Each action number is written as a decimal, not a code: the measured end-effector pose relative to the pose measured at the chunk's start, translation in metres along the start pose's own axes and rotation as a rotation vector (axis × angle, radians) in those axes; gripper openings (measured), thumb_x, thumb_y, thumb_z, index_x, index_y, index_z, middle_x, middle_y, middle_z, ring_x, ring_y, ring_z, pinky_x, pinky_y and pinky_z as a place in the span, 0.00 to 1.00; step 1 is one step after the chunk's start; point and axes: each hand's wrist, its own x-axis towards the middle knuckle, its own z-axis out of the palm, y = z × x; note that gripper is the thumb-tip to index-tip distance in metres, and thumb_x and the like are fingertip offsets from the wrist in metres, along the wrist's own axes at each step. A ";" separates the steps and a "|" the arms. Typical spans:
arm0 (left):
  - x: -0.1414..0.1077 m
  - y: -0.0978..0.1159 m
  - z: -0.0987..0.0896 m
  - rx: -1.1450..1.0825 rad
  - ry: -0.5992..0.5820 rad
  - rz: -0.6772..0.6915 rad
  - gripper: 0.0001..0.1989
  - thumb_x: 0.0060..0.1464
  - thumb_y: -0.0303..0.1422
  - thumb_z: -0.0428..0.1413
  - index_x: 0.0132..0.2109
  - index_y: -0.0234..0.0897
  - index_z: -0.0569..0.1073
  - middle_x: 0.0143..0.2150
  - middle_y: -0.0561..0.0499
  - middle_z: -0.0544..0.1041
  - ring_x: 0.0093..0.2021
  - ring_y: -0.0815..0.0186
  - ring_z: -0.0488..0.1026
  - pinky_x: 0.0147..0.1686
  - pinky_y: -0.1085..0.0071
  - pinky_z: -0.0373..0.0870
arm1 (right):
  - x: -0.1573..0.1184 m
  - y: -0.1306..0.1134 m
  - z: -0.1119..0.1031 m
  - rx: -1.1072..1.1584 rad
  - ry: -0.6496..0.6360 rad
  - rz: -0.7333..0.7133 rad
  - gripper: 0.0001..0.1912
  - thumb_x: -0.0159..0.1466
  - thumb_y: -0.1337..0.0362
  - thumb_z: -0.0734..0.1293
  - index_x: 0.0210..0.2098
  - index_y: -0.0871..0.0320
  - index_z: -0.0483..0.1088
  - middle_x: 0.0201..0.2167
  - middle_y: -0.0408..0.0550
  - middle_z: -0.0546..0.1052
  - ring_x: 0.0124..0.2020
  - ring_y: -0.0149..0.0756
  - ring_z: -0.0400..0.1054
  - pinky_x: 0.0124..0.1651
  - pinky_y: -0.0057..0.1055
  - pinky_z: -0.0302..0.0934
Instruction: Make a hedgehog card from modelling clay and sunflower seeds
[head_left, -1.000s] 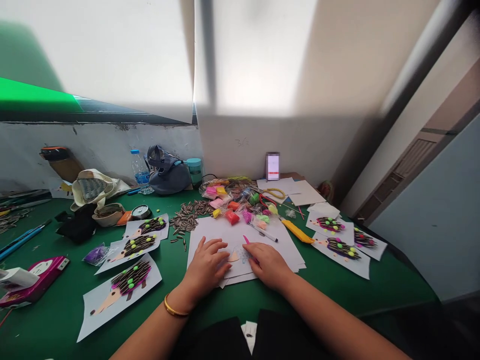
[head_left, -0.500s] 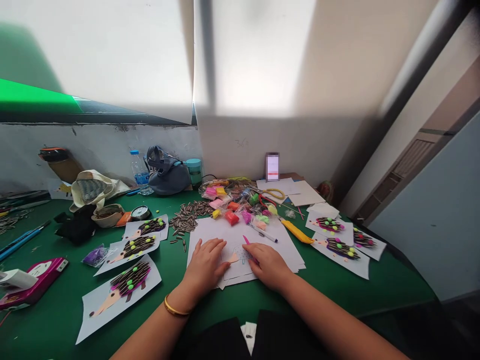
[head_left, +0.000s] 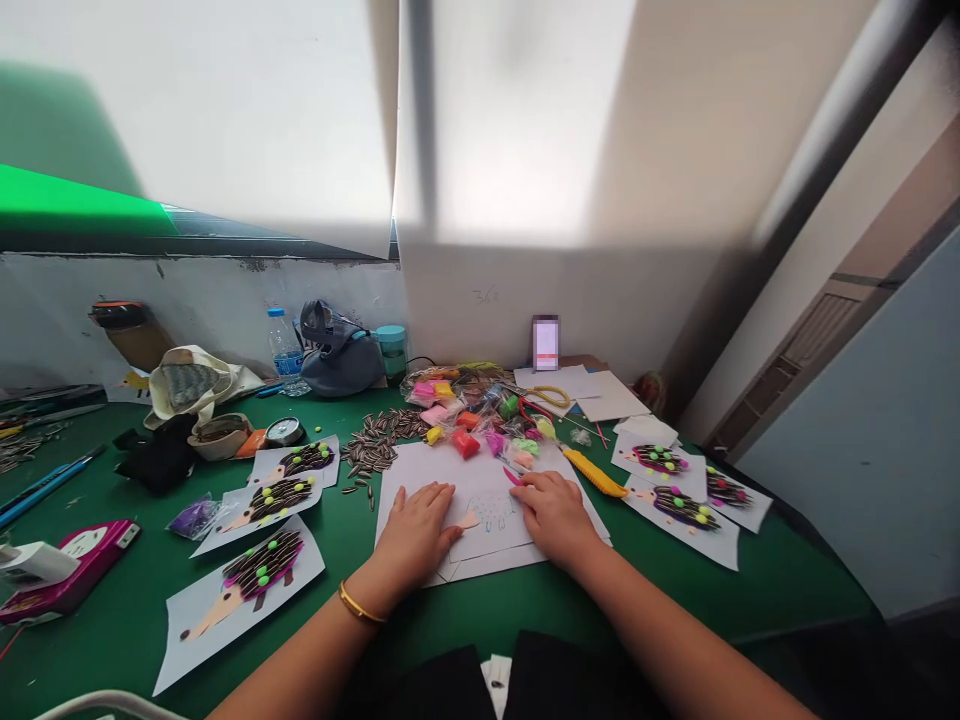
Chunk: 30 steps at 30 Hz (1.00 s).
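Note:
My left hand [head_left: 420, 527] lies flat on the left part of a white paper sheet [head_left: 450, 467], fingers stretched out. In my right hand [head_left: 556, 515], on the right part of the sheet, is a slim pink clay tool [head_left: 512, 476]; its pointed tip sticks out past the fingers and the rest is hidden. Between the hands shows a drawn hedgehog outline [head_left: 493, 510] with small dots and legs. A peach-coloured clay snout [head_left: 469, 520] covers its left end, close to my left thumb.
Sunflower seeds [head_left: 379, 440] are heaped left of the paper. Bagged coloured clay [head_left: 466, 443], scissors [head_left: 551, 397] and a yellow utility knife [head_left: 594, 474] lie beyond it. Finished hedgehog pictures [head_left: 262, 565] lie on both sides. A phone [head_left: 547, 343] leans against the wall.
My right hand has moved right and slightly up the sheet with the pink clay tool, uncovering more of the drawn hedgehog. My left hand stays nearly in place.

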 end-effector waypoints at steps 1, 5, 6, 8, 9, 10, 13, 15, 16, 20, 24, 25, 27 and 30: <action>0.002 0.001 -0.002 0.003 0.000 0.003 0.24 0.60 0.37 0.53 0.63 0.42 0.65 0.64 0.40 0.69 0.65 0.47 0.62 0.62 0.37 0.50 | 0.001 0.004 -0.001 0.000 0.017 0.000 0.17 0.61 0.72 0.64 0.44 0.49 0.78 0.52 0.49 0.76 0.54 0.48 0.64 0.53 0.48 0.57; 0.016 0.002 -0.013 -0.002 -0.024 0.001 0.23 0.59 0.39 0.55 0.60 0.43 0.68 0.59 0.41 0.73 0.61 0.49 0.67 0.63 0.39 0.48 | 0.015 0.023 -0.009 -0.018 0.088 -0.015 0.14 0.63 0.68 0.63 0.43 0.50 0.78 0.52 0.49 0.75 0.54 0.46 0.64 0.54 0.44 0.58; 0.020 0.003 -0.016 -0.008 -0.019 -0.024 0.23 0.58 0.40 0.55 0.60 0.43 0.68 0.58 0.41 0.74 0.60 0.50 0.68 0.63 0.40 0.49 | 0.023 0.029 -0.012 -0.042 0.096 -0.014 0.15 0.64 0.68 0.62 0.46 0.50 0.77 0.51 0.49 0.75 0.53 0.45 0.64 0.54 0.42 0.58; 0.028 0.004 -0.018 -0.033 0.032 -0.061 0.22 0.59 0.39 0.55 0.59 0.41 0.69 0.56 0.41 0.75 0.58 0.50 0.69 0.62 0.45 0.53 | 0.043 0.041 -0.017 -0.139 0.087 0.013 0.16 0.67 0.68 0.60 0.49 0.53 0.76 0.52 0.51 0.75 0.53 0.44 0.64 0.54 0.39 0.59; 0.032 0.005 -0.018 -0.043 0.056 -0.069 0.21 0.60 0.38 0.54 0.59 0.39 0.69 0.54 0.40 0.76 0.57 0.50 0.70 0.61 0.49 0.56 | 0.055 0.046 -0.020 -0.206 0.044 0.013 0.17 0.67 0.68 0.59 0.51 0.54 0.75 0.54 0.51 0.74 0.54 0.44 0.63 0.54 0.38 0.59; 0.034 0.006 -0.017 -0.053 0.077 -0.072 0.20 0.61 0.37 0.53 0.58 0.37 0.70 0.53 0.40 0.76 0.55 0.51 0.71 0.59 0.52 0.59 | 0.068 0.051 -0.021 -0.229 0.026 0.009 0.18 0.66 0.69 0.60 0.52 0.55 0.74 0.55 0.51 0.73 0.54 0.44 0.63 0.54 0.38 0.59; 0.037 0.007 -0.010 -0.082 0.108 -0.068 0.17 0.62 0.35 0.52 0.56 0.35 0.72 0.48 0.40 0.78 0.49 0.54 0.73 0.51 0.59 0.66 | 0.106 0.061 -0.022 -0.263 -0.040 -0.044 0.21 0.65 0.70 0.61 0.56 0.54 0.71 0.56 0.51 0.73 0.55 0.44 0.62 0.54 0.37 0.58; 0.035 0.005 -0.005 -0.107 0.123 -0.061 0.16 0.62 0.35 0.52 0.54 0.35 0.73 0.46 0.42 0.79 0.48 0.56 0.74 0.49 0.61 0.66 | 0.126 0.062 -0.019 -0.287 -0.092 -0.093 0.23 0.62 0.72 0.64 0.56 0.52 0.71 0.54 0.50 0.74 0.55 0.44 0.62 0.53 0.36 0.57; 0.034 0.004 -0.004 -0.120 0.130 -0.057 0.15 0.62 0.34 0.53 0.54 0.36 0.73 0.46 0.43 0.79 0.47 0.56 0.74 0.49 0.62 0.66 | 0.134 0.062 -0.017 -0.300 -0.114 -0.111 0.24 0.61 0.73 0.64 0.55 0.50 0.72 0.52 0.50 0.75 0.54 0.44 0.63 0.52 0.37 0.57; 0.029 0.001 0.000 -0.170 0.155 -0.056 0.15 0.61 0.33 0.53 0.54 0.36 0.73 0.46 0.44 0.79 0.47 0.57 0.74 0.49 0.61 0.67 | 0.147 0.057 -0.013 -0.347 -0.151 -0.146 0.17 0.59 0.74 0.66 0.44 0.50 0.78 0.44 0.53 0.77 0.51 0.46 0.64 0.51 0.40 0.54; 0.029 -0.001 0.001 -0.213 0.188 -0.058 0.14 0.61 0.33 0.54 0.53 0.37 0.73 0.47 0.44 0.80 0.48 0.56 0.75 0.53 0.56 0.65 | 0.145 0.054 -0.019 -0.342 -0.073 -0.145 0.12 0.61 0.73 0.65 0.38 0.54 0.78 0.45 0.54 0.77 0.53 0.47 0.63 0.54 0.42 0.53; 0.029 -0.002 0.002 -0.222 0.199 -0.057 0.13 0.61 0.32 0.54 0.52 0.38 0.73 0.47 0.45 0.80 0.49 0.56 0.75 0.56 0.54 0.63 | 0.143 0.053 -0.023 -0.332 -0.029 -0.133 0.12 0.62 0.72 0.64 0.40 0.55 0.77 0.48 0.55 0.76 0.54 0.48 0.62 0.55 0.43 0.53; 0.029 -0.002 0.002 -0.236 0.228 -0.057 0.13 0.61 0.32 0.54 0.51 0.39 0.74 0.49 0.45 0.79 0.51 0.56 0.74 0.60 0.49 0.59 | 0.136 0.048 -0.031 -0.308 0.068 -0.099 0.13 0.64 0.71 0.62 0.46 0.57 0.74 0.55 0.57 0.72 0.58 0.49 0.60 0.58 0.46 0.52; 0.029 0.001 0.001 -0.253 0.287 -0.053 0.12 0.60 0.32 0.54 0.51 0.40 0.73 0.52 0.44 0.77 0.54 0.55 0.72 0.62 0.46 0.54 | 0.113 0.030 -0.036 -0.219 0.193 -0.082 0.15 0.65 0.69 0.60 0.50 0.59 0.69 0.58 0.58 0.69 0.60 0.47 0.60 0.59 0.44 0.54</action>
